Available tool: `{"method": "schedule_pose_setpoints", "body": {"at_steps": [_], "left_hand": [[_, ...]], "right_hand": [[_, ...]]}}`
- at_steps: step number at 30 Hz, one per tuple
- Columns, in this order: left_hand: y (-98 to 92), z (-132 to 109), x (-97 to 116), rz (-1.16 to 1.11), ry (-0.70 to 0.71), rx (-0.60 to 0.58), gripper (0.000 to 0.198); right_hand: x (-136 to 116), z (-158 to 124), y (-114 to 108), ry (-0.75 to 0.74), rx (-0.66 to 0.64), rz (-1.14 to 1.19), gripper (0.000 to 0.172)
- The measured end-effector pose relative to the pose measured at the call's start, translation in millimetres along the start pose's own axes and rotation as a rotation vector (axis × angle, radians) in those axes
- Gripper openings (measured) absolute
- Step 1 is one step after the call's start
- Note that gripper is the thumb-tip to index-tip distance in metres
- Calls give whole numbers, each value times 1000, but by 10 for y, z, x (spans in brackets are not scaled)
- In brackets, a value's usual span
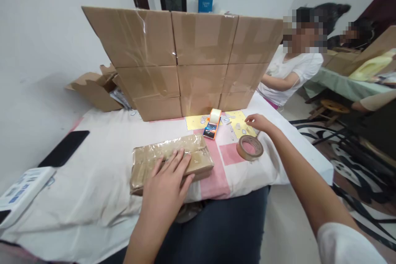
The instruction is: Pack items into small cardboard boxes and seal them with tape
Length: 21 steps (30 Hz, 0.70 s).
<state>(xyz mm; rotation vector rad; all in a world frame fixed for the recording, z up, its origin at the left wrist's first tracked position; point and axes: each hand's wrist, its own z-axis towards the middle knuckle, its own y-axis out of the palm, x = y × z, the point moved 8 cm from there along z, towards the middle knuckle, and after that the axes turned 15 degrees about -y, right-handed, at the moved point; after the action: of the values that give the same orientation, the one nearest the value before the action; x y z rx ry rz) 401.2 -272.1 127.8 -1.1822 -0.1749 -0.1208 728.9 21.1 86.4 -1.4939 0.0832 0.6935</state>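
Observation:
My left hand lies with spread fingers on a small cardboard box wrapped in shiny clear tape. Over the table's right side, my right hand has its fingers bent and drawn together, close to small scraps on the yellow patch of cloth. Whatever sits between those fingertips is too small to make out. Just below that hand, a roll of brown packing tape rests on the cloth. An orange tape dispenser with a clear roll lies between the small box and the right hand.
Stacked taped cartons form a wall at the back of the table. An opened carton stands left of them. A black flat object and a white box lie at the left edge. Another person is behind at right.

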Motion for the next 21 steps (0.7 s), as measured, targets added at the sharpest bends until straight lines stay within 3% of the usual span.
{"method": "schedule_pose_setpoints", "body": {"at_steps": [4,8,10,13,15,18,21], "left_hand": [[-10,32,-31,-55,-11,15,44],[-22,30,-27,-57,-11,29,44],[-24,22,-17,-43,-1,30,45],[-28,24,-38,-38,-3,17,45],[-35,33,-83,-48,0,2,45],[-62,48,-199,-76,33,-10,46],[-95,54,-373,-114,73,-25,46]], "right_hand": [[187,-70,299,-50,-139,37,18],[248,-83,516,-58,-174,83,3],[259,-70,524,-55,-169,116,9],[200,-71,354,-63,-85,149,10],[62,-126,189,-95,9,225,15],[-348,-334,36,-219,186,560,29],[-900,-658,174,-344,260,862,37]]}}
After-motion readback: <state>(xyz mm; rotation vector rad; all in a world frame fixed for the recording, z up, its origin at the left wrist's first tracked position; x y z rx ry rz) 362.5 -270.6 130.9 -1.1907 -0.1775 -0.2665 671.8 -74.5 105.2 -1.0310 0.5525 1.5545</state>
